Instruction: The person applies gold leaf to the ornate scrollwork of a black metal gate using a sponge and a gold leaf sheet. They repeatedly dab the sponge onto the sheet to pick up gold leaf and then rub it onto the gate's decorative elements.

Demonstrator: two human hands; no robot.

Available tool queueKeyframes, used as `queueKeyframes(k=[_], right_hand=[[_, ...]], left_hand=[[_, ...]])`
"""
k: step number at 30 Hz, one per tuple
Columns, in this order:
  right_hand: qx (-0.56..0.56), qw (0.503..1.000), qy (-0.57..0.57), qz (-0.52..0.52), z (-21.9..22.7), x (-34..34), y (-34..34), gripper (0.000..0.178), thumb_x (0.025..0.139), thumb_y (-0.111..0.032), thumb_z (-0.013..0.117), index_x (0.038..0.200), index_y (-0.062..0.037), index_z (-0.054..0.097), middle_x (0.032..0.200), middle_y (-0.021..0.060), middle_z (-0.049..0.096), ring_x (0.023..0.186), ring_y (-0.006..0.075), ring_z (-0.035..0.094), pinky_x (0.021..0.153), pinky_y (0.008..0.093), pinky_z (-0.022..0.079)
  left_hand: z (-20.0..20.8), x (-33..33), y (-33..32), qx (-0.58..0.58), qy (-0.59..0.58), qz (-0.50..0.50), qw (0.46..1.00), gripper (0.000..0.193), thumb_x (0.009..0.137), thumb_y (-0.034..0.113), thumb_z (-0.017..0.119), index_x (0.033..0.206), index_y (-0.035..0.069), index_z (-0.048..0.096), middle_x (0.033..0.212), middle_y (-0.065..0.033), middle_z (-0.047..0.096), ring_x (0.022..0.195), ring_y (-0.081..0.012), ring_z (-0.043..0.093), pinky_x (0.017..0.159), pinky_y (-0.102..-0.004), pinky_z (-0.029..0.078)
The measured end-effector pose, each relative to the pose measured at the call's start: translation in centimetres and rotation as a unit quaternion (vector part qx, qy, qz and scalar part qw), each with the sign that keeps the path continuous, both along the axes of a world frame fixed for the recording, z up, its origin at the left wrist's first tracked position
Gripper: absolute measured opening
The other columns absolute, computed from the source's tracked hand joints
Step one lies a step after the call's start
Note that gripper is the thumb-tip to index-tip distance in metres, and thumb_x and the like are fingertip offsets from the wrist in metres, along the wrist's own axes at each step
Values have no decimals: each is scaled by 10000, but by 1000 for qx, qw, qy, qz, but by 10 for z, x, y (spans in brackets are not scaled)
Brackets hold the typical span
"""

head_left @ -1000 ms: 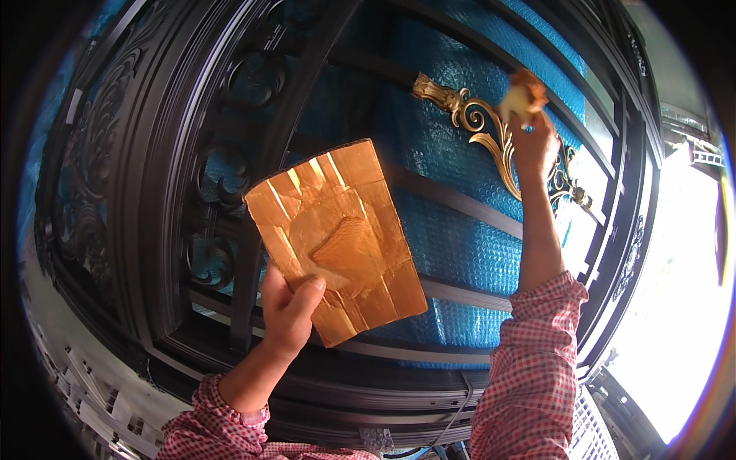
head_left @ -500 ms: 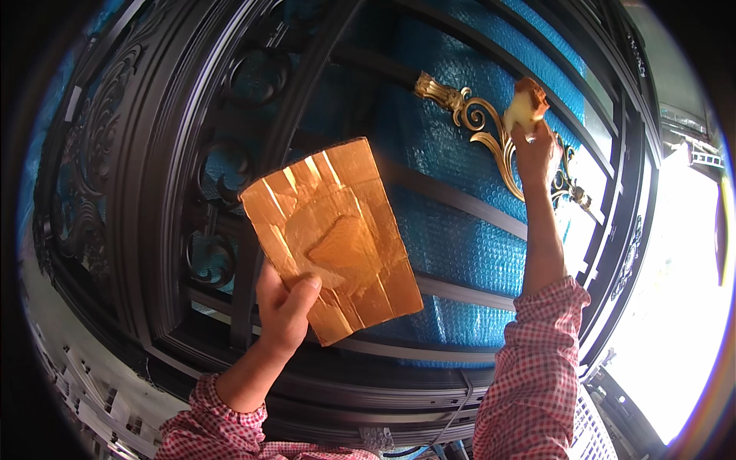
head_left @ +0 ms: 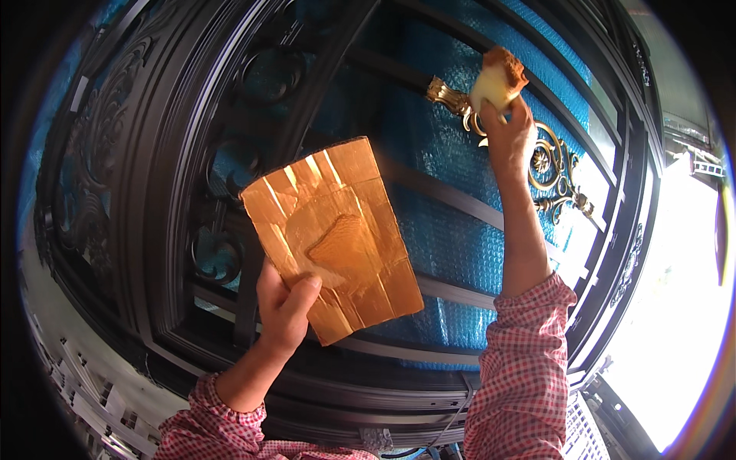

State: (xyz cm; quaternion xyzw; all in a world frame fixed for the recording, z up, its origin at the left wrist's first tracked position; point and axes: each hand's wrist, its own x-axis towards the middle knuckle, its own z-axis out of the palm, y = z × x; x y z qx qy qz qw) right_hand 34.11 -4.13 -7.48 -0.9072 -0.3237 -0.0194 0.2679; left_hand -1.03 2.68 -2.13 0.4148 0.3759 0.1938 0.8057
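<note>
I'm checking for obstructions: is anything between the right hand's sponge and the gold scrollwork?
Nothing visible stands between the sponge, held in the right hand, and the gold scrollwork. They overlap in view, but whether they touch is unclear.

Glare (head_left: pixel 682 322): blown-out white, right side of the frame
Grey-green surface (head_left: pixel 663 65): plain, upper right
Floor (head_left: pixel 149 392): pale grey, lower left
Pale strips (head_left: pixel 96 383): jumbled, lower left edge
White grid (head_left: pixel 586 429): perforated, lower right
</note>
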Motion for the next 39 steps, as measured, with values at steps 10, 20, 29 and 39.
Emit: queueKeyframes(k=[10,20,29,39], right_hand=[[-150,987,-13,50,6,8,22,291,753,-294,641,936,-67,637,969,119,661,1000,298,593,892,438,385],[-141,988,61,-5,2,30,56,409,725,-357,642,892,15,669,767,155,649,707,251,637,686,358,485],[-271,951,152,8,10,64,57,467,713,-407,624,1038,-80,696,963,158,681,947,295,652,850,390,483],[-324,943,60,54,27,44,49,399,713,-349,638,1039,-125,687,960,139,684,946,283,650,849,375,478]], left_hand=[[3,7,-7,-4,-16,3,1000,504,841,36,491,1315,-59,347,1222,-107,502,1089,-139,492,953,-311,398],[-2,7,-1,-3,-15,12,1000,474,829,23,490,1281,-59,376,1187,-103,516,1056,-131,503,931,-298,411],[-1,10,-12,4,-11,22,1000,471,830,27,495,1277,-55,374,1182,-106,520,1051,-134,509,922,-299,421],[-1,10,-9,-4,-17,22,1000,481,826,22,486,1286,-54,368,1188,-106,517,1058,-135,508,930,-301,417]])
